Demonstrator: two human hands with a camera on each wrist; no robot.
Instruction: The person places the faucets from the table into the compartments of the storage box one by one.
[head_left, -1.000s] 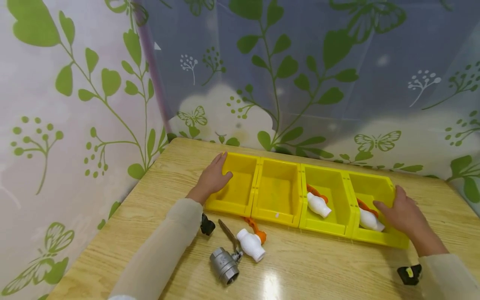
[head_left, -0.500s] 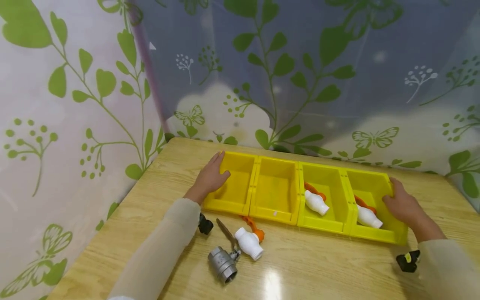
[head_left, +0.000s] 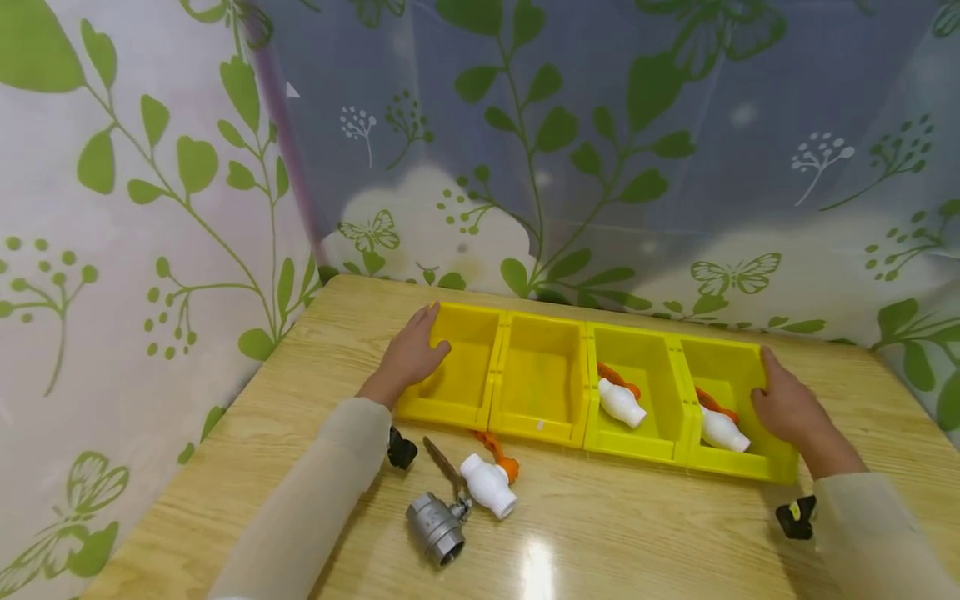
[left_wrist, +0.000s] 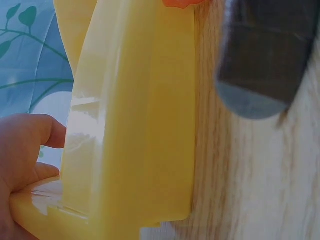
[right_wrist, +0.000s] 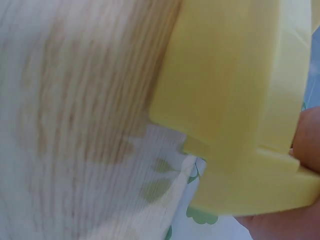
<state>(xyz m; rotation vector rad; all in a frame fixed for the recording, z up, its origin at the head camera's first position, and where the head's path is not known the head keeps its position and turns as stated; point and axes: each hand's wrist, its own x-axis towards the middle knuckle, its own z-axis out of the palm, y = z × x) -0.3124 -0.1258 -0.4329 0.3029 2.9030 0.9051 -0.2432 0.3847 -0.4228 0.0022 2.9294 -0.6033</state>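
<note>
A row of joined yellow storage bins stands on the table. My left hand grips the outer wall at its left end, thumb on the inner side; the left wrist view shows fingers at the bin's edge. My right hand holds the right end wall likewise, thumb inside, other fingers mostly hidden. The third bin holds a white plastic ball valve with an orange handle, and the rightmost bin holds another white valve. Both left bins hold no valve.
In front of the bins lie a third white valve with an orange handle and a steel ball valve with a long lever. The wooden table meets a leaf-printed cloth behind the bins.
My right hand has moved from hovering spread at the right bin to grasping its end wall. The left hand keeps its hold. The head view has shifted slightly.
</note>
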